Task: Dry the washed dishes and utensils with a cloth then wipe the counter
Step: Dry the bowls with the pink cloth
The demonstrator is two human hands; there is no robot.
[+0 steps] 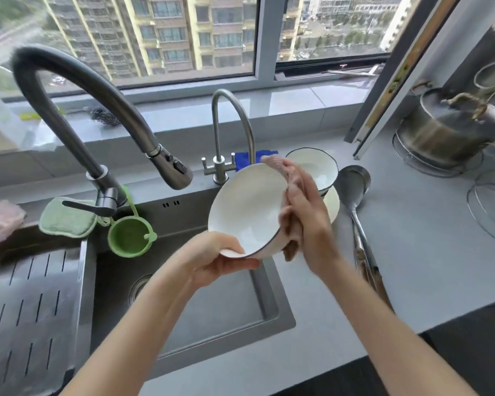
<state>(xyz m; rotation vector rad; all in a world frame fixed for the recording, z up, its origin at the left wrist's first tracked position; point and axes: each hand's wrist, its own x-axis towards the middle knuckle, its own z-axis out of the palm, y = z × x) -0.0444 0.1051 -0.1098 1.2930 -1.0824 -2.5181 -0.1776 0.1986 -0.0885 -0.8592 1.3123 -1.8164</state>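
Left hand [220, 258] grips white bowl [246, 210] by rim; right hand [303, 212] pinches pink cloth [290, 248] against its side. Likely early: second bowl [312, 167], ladle [353, 184] undried, counter [426, 224] unwiped.

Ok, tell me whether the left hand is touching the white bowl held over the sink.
Touching. The head view shows the left hand gripping the lower rim of the bowl, with no gap between them.

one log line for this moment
step: drying bowl | left hand: holds bowl over sink | right hand: holds cloth against bowl | waiting: second bowl, ladle on counter
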